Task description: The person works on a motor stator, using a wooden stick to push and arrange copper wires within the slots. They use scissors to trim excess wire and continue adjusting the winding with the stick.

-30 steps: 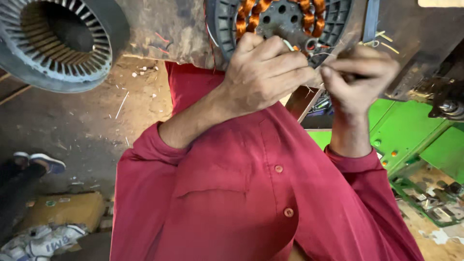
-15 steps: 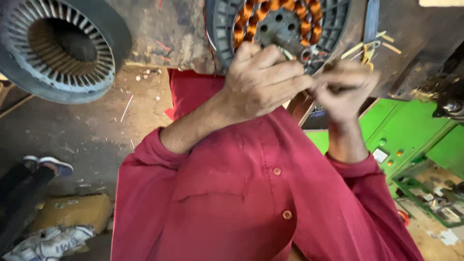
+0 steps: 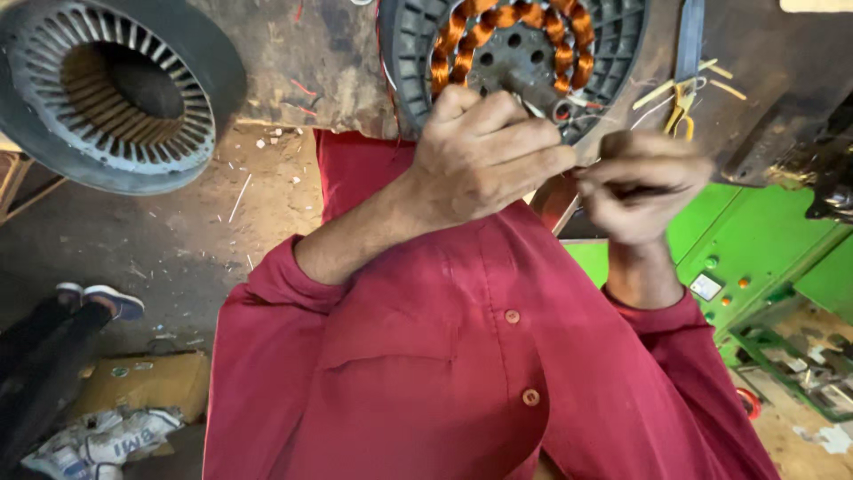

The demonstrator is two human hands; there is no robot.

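Note:
A round grey stator with orange copper windings lies on the worn bench at the top centre. My left hand is closed just below its hub, fingertips pinched on thin wire leads coming off the windings. My right hand is a blurred fist right beside it, fingers closed on the same thin leads, the two hands almost touching. Both red sleeves and my red shirt fill the lower centre. What lies under the hands is hidden.
An empty slotted stator ring sits at top left. A yellow-handled tool and loose sticks lie at upper right. A green machine stands at the right. Another person's legs and shoe, cardboard and a sack are at lower left.
Both hands have dropped a little away from the stator's hub. The right hand has drawn slightly down and to the right and is now motion-blurred. The view has shifted a little.

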